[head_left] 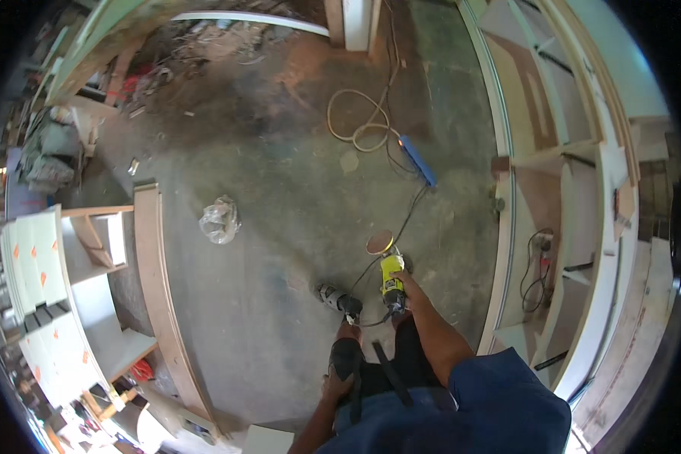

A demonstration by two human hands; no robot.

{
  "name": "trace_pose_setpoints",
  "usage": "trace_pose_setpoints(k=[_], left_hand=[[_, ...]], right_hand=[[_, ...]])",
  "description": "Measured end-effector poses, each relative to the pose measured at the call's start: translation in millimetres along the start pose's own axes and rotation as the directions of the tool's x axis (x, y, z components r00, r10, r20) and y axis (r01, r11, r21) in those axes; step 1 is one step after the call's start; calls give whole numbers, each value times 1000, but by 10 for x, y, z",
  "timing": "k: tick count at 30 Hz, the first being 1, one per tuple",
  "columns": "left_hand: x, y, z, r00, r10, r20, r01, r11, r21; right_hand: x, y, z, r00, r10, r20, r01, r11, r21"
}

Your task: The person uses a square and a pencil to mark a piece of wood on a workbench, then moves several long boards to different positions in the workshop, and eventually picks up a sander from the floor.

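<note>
My right hand [412,290] is closed around the body of a lime-green and black angle grinder [393,281]. A round, tan sanding disc [379,242] is fitted at the tool's far end. From its near end a dark cord loops toward my feet. The tool is held low in front of my right leg, and a gap between disc and floor cannot be judged. On my left thigh, near the knee, rests my left hand [337,383], fingers laid against the dark shorts and nothing visible in them. My left foot wears a dark sandal [331,296].
A blue power strip [418,161] lies ahead on the concrete floor, its coiled beige cable [358,119] beyond. A clear plastic bag [220,220] sits left of centre. White cabinet frames [564,181] line the right; boards [153,257] and cabinets [34,265] stand left. Debris [219,45] lies far ahead.
</note>
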State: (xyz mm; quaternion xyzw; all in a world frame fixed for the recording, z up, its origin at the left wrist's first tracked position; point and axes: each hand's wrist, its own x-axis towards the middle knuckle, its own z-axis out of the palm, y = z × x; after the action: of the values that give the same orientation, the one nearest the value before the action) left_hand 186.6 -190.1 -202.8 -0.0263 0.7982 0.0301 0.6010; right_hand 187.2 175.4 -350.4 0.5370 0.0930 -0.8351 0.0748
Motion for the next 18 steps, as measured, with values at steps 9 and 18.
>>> trace_pose_setpoints(k=[9,18], left_hand=[[790,473,100,924,-286,-253,320,942,105],[1051,603,-123,887,-292,-357,351,930,112]], right_hand=[[2325,-99,-1092,983,-55,-174,74,992,102],[3418,-271,-1429,987,-78,-138,95,989,118]])
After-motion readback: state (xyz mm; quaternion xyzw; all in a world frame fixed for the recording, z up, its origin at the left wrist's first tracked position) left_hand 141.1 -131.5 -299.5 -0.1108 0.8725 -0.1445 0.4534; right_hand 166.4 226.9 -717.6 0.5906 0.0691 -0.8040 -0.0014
